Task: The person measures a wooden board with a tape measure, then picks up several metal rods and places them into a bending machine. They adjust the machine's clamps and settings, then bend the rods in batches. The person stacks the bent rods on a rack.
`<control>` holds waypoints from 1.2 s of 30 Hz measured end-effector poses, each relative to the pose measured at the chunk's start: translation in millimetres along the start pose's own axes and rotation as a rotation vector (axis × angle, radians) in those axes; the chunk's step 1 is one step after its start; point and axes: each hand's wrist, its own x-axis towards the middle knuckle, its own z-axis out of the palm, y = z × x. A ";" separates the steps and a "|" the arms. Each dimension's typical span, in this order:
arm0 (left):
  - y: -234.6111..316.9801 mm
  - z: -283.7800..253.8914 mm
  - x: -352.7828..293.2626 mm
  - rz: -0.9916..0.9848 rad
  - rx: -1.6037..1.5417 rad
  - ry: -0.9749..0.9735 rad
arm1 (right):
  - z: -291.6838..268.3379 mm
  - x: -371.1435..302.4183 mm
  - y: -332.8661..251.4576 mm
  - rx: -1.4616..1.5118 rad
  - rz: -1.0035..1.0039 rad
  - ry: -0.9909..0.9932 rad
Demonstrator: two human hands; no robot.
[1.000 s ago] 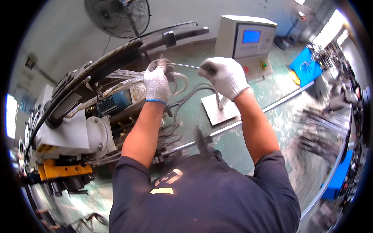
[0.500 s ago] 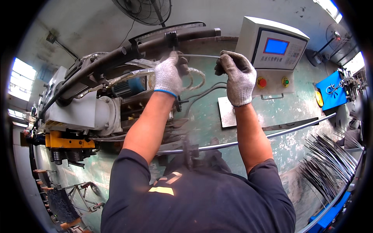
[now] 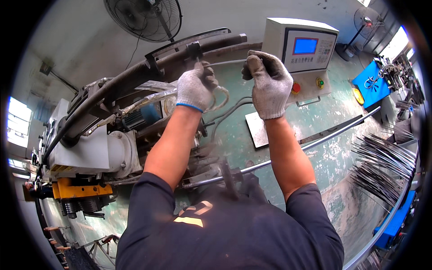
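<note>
A thin metal rod [image 3: 228, 61] runs roughly level between my two gloved hands. My left hand [image 3: 194, 87], in a whitish knit glove with a blue cuff edge, is closed on the rod close to the bending machine's long dark bar [image 3: 174, 55]. My right hand [image 3: 271, 87], in a similar glove stained dark at the fingers, pinches the rod's other end. The fingers hide how far the rod reaches on either side. A dark clamp block [image 3: 194, 50] on the bar sits just above my left fingers.
The machine body [image 3: 81, 141] fills the left side. At right stands a control box [image 3: 310, 49] with a screen, a red button [image 3: 295, 87] and a green button [image 3: 320, 82]. A long shiny rail [image 3: 324, 144] crosses below my right forearm. Bundled rods [image 3: 382, 157] lie far right.
The whole view has shifted slightly, moving machine and control box leftward in the picture. Both hands keep their closed grip on the rod, and their spacing stays about the same.
</note>
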 end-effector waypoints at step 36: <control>13.2 -0.3 8.9 -0.142 0.015 -0.006 | 81.2 17.1 1.2 0.383 0.083 0.093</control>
